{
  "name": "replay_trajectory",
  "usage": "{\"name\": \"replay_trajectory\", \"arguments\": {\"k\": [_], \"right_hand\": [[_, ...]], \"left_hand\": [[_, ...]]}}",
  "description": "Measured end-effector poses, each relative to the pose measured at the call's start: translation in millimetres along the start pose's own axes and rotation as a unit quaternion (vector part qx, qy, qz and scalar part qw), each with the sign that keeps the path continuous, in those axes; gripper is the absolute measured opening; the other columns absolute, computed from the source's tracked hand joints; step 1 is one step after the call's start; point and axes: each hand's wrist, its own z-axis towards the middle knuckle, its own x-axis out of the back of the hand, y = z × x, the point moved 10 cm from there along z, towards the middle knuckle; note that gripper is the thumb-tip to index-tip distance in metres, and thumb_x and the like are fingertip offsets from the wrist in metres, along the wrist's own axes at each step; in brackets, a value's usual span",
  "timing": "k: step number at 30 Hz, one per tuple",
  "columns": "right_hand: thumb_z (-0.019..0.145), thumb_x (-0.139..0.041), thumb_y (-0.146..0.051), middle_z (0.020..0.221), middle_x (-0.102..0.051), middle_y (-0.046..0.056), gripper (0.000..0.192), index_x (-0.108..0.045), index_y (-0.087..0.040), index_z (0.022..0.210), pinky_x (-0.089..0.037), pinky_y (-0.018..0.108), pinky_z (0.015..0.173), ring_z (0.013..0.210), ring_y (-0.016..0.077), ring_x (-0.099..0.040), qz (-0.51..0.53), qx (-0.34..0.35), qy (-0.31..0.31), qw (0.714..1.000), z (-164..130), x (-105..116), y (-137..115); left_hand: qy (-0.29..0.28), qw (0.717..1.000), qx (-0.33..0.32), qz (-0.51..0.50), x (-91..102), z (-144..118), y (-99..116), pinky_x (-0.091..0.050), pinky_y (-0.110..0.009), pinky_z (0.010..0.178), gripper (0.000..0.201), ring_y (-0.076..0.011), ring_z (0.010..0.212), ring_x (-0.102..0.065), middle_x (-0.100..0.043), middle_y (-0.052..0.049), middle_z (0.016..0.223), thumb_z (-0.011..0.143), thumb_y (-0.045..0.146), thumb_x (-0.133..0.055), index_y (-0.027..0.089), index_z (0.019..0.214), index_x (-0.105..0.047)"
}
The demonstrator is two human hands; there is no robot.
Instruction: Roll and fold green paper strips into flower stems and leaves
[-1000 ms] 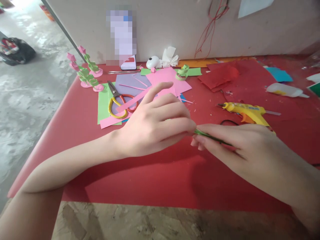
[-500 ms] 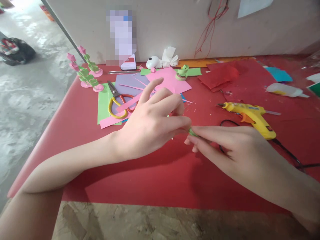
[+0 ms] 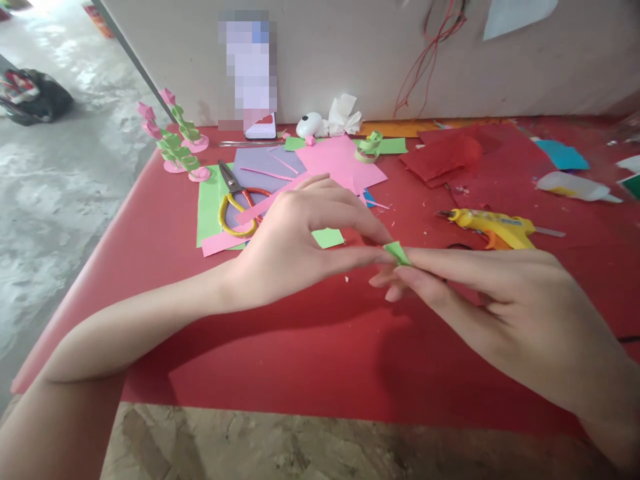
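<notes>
Both hands meet above the red surface [image 3: 260, 360], pinching a small green paper piece [image 3: 397, 252] between them. Left hand [image 3: 295, 243] grip closed on its left end with thumb and fingers; right hand [image 3: 505, 307] grip pinched on its right end, the rest of the piece hidden under the fingers. Another green scrap [image 3: 327, 237] lies just behind the left hand. Yellow glue gun [image 3: 493, 225] behind right hand. Scissors [image 3: 239, 199] on paper sheets far left; pink sheet [image 3: 340, 163] beyond.

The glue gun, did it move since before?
No. The yellow glue gun lies in the same spot on the red table; only the camera shifted slightly.
</notes>
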Motion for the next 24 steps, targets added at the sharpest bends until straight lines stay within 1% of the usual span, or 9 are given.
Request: {"name": "replay_trajectory", "arguments": {"k": [2, 5, 8, 10, 12, 15, 17, 20, 24], "right_hand": [[0.088, -0.048, -0.015, 0.067, -0.069, -0.005, 0.02, -0.061, -0.018, 0.074, -0.046, 0.013, 0.051, 0.058, 0.0059, -0.064, 0.013, -0.002, 0.003, 1.0, 1, 2, -1], [0.087, -0.047, -0.012, 0.066, -0.069, -0.007, 0.02, -0.062, -0.019, 0.076, -0.046, 0.011, 0.051, 0.058, 0.0048, -0.064, 0.045, -0.002, 0.014, 0.999, 4, 2, -1], [0.086, -0.048, -0.012, 0.067, -0.069, -0.008, 0.018, -0.065, -0.019, 0.081, -0.042, 0.01, 0.045, 0.047, 0.0016, -0.057, 0.058, 0.005, 0.015, 0.998, 8, 1, -3], [0.087, -0.049, -0.013, 0.068, -0.068, -0.008, 0.017, -0.064, -0.018, 0.084, -0.043, 0.01, 0.046, 0.045, 0.0009, -0.054, 0.052, 0.006, 0.013, 0.999, 8, 1, -4], [0.088, -0.049, -0.016, 0.075, -0.069, -0.005, 0.014, -0.063, -0.017, 0.088, -0.049, 0.011, 0.058, 0.056, 0.0022, -0.06, 0.03, -0.008, 0.031, 0.999, 6, 5, -3], [0.087, -0.051, -0.021, 0.085, -0.069, -0.002, 0.01, -0.06, -0.019, 0.092, -0.052, 0.014, 0.072, 0.073, 0.0042, -0.063, 0.001, -0.021, 0.1, 0.995, -2, 21, -1], [0.086, -0.053, -0.022, 0.084, -0.066, -0.003, 0.006, -0.059, -0.021, 0.089, -0.052, 0.016, 0.068, 0.069, 0.0037, -0.06, 0.006, -0.033, 0.129, 0.991, -6, 27, 1], [0.085, -0.055, -0.022, 0.079, -0.064, -0.004, 0.003, -0.056, -0.023, 0.083, -0.052, 0.018, 0.061, 0.065, 0.0048, -0.058, 0.017, -0.063, 0.12, 0.991, -6, 25, 5], [0.084, -0.056, -0.022, 0.076, -0.065, -0.005, 0.002, -0.055, -0.023, 0.083, -0.052, 0.015, 0.06, 0.064, 0.0043, -0.06, 0.006, -0.059, 0.107, 0.992, -4, 23, 1]], "left_hand": [[0.017, 0.998, 0.002, -0.064, 0.8, -1, -1, -0.05, -0.027, 0.081, 0.006, -0.008, 0.07, -0.063, -0.072, 0.003, 0.073, 0.074, 0.021, -0.07, 0.017, 0.071, -0.068], [0.037, 0.983, 0.041, -0.177, -4.0, -4, -9, -0.053, -0.024, 0.075, 0.003, -0.0085, 0.073, -0.064, -0.07, 0.002, 0.072, 0.073, 0.019, -0.071, 0.017, 0.071, -0.069], [0.039, 0.955, 0.093, -0.28, -13.9, -9, -19, -0.054, -0.02, 0.063, 0.002, -0.0067, 0.067, -0.062, -0.065, 0.002, 0.072, 0.074, 0.015, -0.069, 0.017, 0.073, -0.069], [0.046, 0.947, 0.103, -0.3, -14.9, -10, -20, -0.054, -0.019, 0.06, 0.004, -0.0053, 0.064, -0.061, -0.064, 0.003, 0.073, 0.073, 0.012, -0.069, 0.017, 0.073, -0.069], [0.062, 0.954, 0.086, -0.28, -8.8, -9, -17, -0.053, -0.019, 0.064, 0.004, -0.0054, 0.067, -0.061, -0.065, 0.003, 0.073, 0.071, 0.013, -0.071, 0.017, 0.072, -0.07], [0.061, 0.974, 0.049, -0.211, -1.2, -8, -7, -0.053, -0.025, 0.077, 0.003, -0.0075, 0.073, -0.063, -0.07, 0.002, 0.072, 0.073, 0.017, -0.07, 0.017, 0.07, -0.069], [0.045, 0.986, 0.028, -0.155, -0.3, -7, 0, -0.05, -0.032, 0.092, 0.006, -0.0086, 0.076, -0.065, -0.072, 0.003, 0.074, 0.075, 0.019, -0.069, 0.018, 0.069, -0.069], [0.038, 0.994, 0.006, -0.102, 0.6, -8, 7, -0.037, -0.04, 0.11, 0.008, -0.0093, 0.076, -0.067, -0.074, 0.004, 0.075, 0.074, 0.022, -0.07, 0.021, 0.067, -0.068], [0.038, 0.996, -0.003, -0.076, 0.8, -9, 10, -0.033, -0.042, 0.114, 0.007, -0.0094, 0.075, -0.066, -0.072, 0.005, 0.071, 0.074, 0.024, -0.07, 0.022, 0.068, -0.068]]}}
